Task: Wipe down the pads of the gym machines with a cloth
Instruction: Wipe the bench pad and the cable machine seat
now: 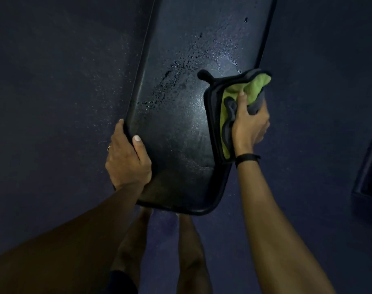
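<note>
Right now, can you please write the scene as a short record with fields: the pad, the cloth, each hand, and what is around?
pad: black bench pad, wet, droplets across its upper middle
cloth: green and grey microfibre cloth, bunched, on the pad's right edge
right hand: right hand grips the cloth
left hand: left hand holds the pad's left edge, thumb on top
wrist: black band on the right wrist
floor: dark blue floor, speckled near the pad

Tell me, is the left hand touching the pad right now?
Touching. The head view shows the left hand gripping the pad at its left edge, thumb on top and fingers curled round the rim.
</note>
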The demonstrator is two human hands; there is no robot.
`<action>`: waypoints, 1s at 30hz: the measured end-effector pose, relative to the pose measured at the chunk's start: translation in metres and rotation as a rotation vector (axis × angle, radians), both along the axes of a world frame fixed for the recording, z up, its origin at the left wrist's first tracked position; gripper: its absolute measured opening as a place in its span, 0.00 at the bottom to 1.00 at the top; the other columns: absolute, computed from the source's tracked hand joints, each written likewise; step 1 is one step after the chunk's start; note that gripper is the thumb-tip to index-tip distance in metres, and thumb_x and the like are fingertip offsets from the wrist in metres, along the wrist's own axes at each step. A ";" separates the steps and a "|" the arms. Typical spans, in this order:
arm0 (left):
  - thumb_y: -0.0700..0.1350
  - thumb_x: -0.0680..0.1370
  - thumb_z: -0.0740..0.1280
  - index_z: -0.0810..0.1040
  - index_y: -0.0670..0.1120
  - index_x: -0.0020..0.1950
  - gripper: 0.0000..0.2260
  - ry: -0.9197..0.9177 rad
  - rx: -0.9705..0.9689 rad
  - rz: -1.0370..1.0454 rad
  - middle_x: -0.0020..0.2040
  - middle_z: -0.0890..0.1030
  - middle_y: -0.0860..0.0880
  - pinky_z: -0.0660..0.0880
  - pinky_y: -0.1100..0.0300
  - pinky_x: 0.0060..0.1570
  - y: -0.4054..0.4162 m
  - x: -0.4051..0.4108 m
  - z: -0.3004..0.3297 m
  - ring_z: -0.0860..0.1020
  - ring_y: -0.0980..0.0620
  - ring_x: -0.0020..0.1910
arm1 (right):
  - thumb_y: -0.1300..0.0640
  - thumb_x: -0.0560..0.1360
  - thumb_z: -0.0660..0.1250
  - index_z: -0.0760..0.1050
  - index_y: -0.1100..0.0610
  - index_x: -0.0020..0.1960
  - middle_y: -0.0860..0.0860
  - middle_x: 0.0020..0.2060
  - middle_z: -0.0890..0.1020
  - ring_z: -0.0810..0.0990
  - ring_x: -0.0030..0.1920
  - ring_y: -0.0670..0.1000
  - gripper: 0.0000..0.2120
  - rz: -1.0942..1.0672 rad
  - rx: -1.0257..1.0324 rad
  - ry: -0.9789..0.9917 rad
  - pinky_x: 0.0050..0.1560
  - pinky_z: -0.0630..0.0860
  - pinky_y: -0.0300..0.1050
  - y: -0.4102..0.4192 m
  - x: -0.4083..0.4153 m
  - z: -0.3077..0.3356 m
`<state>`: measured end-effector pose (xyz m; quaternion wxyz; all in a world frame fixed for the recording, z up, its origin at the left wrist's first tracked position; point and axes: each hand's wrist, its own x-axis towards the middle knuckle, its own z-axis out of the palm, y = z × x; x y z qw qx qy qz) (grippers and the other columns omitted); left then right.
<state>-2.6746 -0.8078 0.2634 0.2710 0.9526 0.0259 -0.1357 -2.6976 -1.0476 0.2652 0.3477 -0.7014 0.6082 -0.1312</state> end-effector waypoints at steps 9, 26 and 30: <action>0.49 0.85 0.56 0.62 0.44 0.78 0.22 0.012 0.018 0.009 0.70 0.74 0.41 0.72 0.41 0.58 0.002 0.000 -0.002 0.76 0.38 0.63 | 0.53 0.77 0.62 0.67 0.54 0.76 0.59 0.76 0.66 0.64 0.76 0.58 0.27 0.363 -0.142 -0.039 0.74 0.64 0.48 0.093 -0.111 0.008; 0.53 0.84 0.51 0.66 0.42 0.76 0.24 0.001 0.025 -0.017 0.60 0.78 0.42 0.76 0.45 0.50 0.005 0.004 -0.005 0.78 0.41 0.53 | 0.40 0.74 0.60 0.75 0.46 0.70 0.59 0.78 0.63 0.55 0.79 0.65 0.26 1.150 -0.545 0.336 0.73 0.45 0.76 0.101 0.147 -0.005; 0.52 0.83 0.53 0.67 0.42 0.75 0.24 -0.006 0.015 -0.006 0.60 0.79 0.41 0.77 0.45 0.50 0.006 0.004 -0.005 0.78 0.41 0.53 | 0.40 0.73 0.60 0.83 0.48 0.56 0.54 0.73 0.71 0.57 0.79 0.62 0.20 1.264 -0.618 0.375 0.73 0.45 0.75 0.102 0.172 -0.005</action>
